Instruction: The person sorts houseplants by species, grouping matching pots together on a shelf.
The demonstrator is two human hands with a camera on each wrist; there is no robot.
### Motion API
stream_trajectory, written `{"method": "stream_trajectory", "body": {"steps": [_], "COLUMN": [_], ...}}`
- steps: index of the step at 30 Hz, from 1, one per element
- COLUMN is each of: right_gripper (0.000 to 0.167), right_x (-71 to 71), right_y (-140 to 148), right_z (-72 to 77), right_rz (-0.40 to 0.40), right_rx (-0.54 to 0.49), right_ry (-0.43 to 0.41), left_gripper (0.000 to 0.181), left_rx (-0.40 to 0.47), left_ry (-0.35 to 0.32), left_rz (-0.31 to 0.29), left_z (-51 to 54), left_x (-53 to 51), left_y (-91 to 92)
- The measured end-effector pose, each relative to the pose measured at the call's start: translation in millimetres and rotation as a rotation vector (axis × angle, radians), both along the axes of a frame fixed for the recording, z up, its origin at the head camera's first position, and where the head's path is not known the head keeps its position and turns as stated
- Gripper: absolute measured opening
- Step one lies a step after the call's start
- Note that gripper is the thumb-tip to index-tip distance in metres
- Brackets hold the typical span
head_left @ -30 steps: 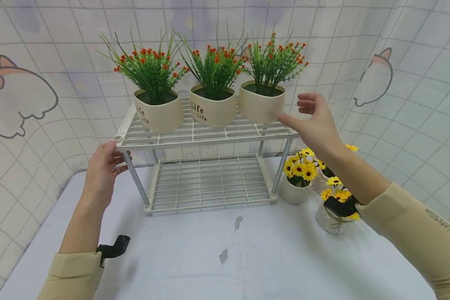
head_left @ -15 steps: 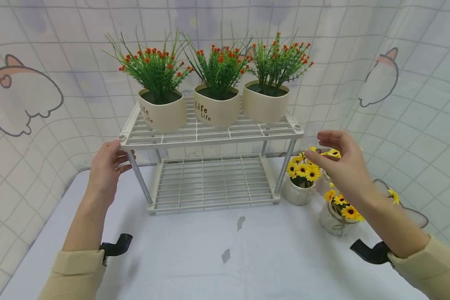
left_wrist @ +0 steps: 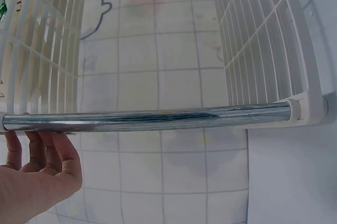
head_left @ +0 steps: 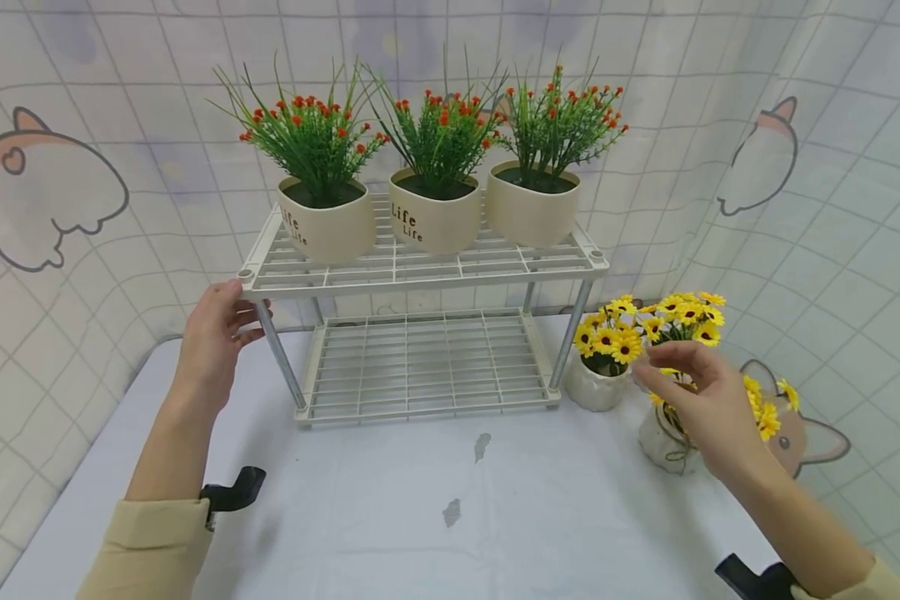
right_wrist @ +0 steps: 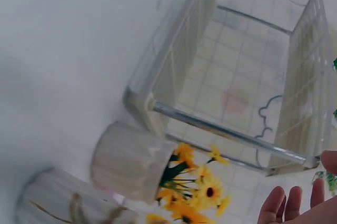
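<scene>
A white two-tier wire rack (head_left: 420,288) with metal posts stands on the table. My left hand (head_left: 212,346) grips its front left upper corner, the fingers curling behind the metal post (left_wrist: 147,122). To the right of the rack, my right hand (head_left: 708,404) hovers among the potted yellow flowers, fingers loosely bent and holding nothing. Nearest the rack is one whitish pot (head_left: 598,387) of yellow flowers. A twine-tied pot (head_left: 662,443) sits in front, partly covered by that hand. More yellow flowers (head_left: 686,312) rise behind it, their pot hidden.
On the upper shelf are three cream pots with red-flowered plants: a left pot (head_left: 330,232), a middle pot (head_left: 438,225) and a right pot (head_left: 532,208). The lower shelf (head_left: 427,362) shows bare wires. A checked curtain (head_left: 157,208) surrounds the table (head_left: 390,508).
My right hand has left the right cream pot on the upper shelf and come down and to the right, over the yellow flowers. My left hand keeps its place at the rack's corner.
</scene>
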State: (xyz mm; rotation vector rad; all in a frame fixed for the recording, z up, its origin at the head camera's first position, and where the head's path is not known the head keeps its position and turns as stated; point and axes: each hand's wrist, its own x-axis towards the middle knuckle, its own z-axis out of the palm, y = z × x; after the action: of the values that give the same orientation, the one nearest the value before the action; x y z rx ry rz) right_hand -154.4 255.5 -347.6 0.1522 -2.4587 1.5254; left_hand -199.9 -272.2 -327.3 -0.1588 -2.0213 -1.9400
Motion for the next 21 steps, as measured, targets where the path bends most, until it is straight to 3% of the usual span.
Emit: {"method": "stream_trajectory", "body": {"steps": [5, 12, 16, 21], "right_gripper": [0.031, 0.025, 0.023, 0.032], "right_x": [7.3, 16.2, 21.3, 27.1], "right_y": [9.6, 22.2, 26.9, 28.6], "right_z": [-20.8, -44.4, -55.6, -68.9], "right_rz": [-0.046, -0.063, -0.084, -0.02], "right_rx": [-0.058, -0.289, -0.299, -0.206], "right_ry": [-0.058, -0.146, -0.214, -0.354], "left_gripper": [0.03, 0.029, 0.029, 0.029], "left_rx": [0.003, 0.026, 0.024, 0.029], "left_ry": [-0.008, -0.009, -0.009, -0.016], "left_rz": [-0.002, -0.008, -0.014, -0.017], "left_z": [0.7, 2.2, 1.6, 0.1], "left_x": [0.4, -0.5, -0.7, -0.1], "left_y": [0.3, 0.6, 0.0, -0.9]}}
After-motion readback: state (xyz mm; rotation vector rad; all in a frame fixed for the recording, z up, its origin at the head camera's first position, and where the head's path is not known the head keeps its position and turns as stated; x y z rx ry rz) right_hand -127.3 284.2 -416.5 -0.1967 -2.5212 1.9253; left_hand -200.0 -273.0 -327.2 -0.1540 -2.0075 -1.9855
